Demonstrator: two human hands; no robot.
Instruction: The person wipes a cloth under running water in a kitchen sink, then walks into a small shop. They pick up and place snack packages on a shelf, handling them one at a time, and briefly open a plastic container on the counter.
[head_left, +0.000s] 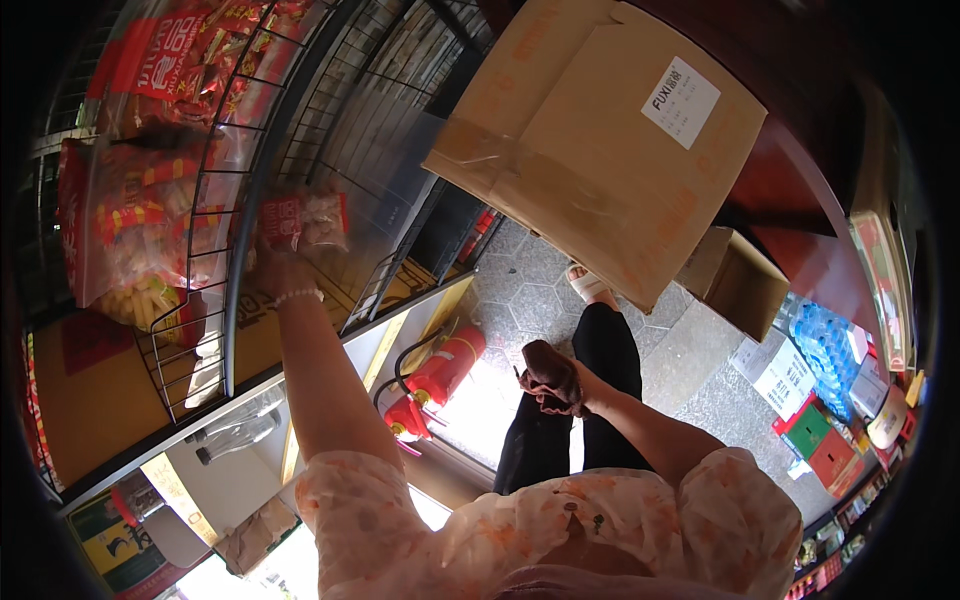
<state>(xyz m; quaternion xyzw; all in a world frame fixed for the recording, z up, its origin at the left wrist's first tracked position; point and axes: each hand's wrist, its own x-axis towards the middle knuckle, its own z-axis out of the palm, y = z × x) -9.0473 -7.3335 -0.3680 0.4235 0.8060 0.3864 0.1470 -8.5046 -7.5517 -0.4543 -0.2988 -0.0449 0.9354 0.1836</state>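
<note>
My left hand (279, 271), a beaded bracelet at its wrist, reaches into a black wire display rack (259, 187). It is dim and blurred at the lower end of a small red-and-clear snack packet (311, 219); whether its fingers grip the packet cannot be told. Larger clear bags of wrapped snacks (146, 217) lie to the left, behind the rack's wire side. Over the floor, in front of my black trousers, my right hand (576, 386) is closed on a bunched dark brown cloth (547, 371), which hides most of the fingers.
A large taped cardboard carton (600, 150) juts in at the upper right, above a smaller open box (731, 281). Beneath the rack stands a red fire extinguisher (446, 367) near my legs. Shrink-wrapped blue-tinted bottles (821, 352) and boxes (817, 446) sit at the right.
</note>
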